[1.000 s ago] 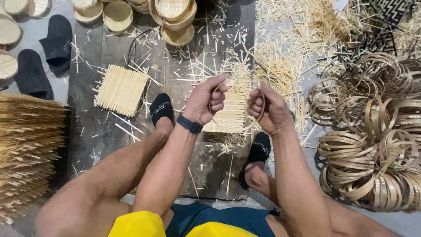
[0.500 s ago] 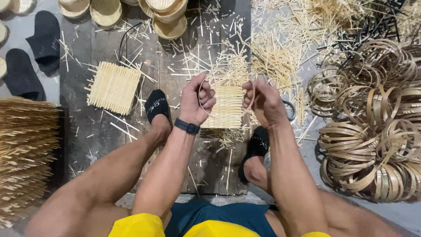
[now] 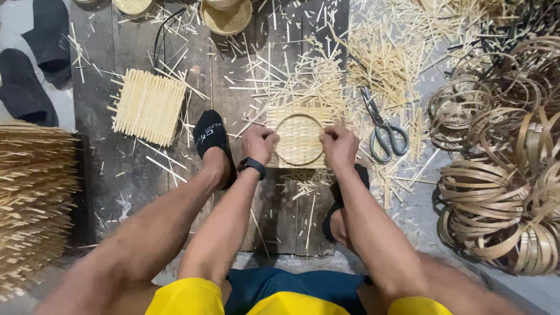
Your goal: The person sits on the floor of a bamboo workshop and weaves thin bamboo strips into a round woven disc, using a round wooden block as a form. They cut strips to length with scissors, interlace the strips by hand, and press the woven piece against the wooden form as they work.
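The person sits on the floor with both hands over a small woven bamboo mat (image 3: 298,139) that lies on the dark wooden boards (image 3: 134,175) between the feet. A thin bamboo ring (image 3: 299,140) rests flat on the mat, and each hand pinches it at one side: the left hand (image 3: 259,143) has its fingers closed on the ring's left edge, the right hand (image 3: 338,144) on its right edge, pressing it against the weave. The ring looks light and springy, likely to flex out of round if squeezed hard, so a hold at opposite points of the rim suits it. The mat seems thin, stiff along its slats and easily frayed at the loose ends; it is best taken by the edges. Scissors (image 3: 382,129) lie just right of the right hand among scattered bamboo splinters (image 3: 379,58). A second woven mat (image 3: 149,106) lies to the left beyond the black-socked left foot (image 3: 211,137). Coiled bamboo hoops (image 3: 496,204) pile at the right, and a stack of slats (image 3: 32,198) sits at the far left.
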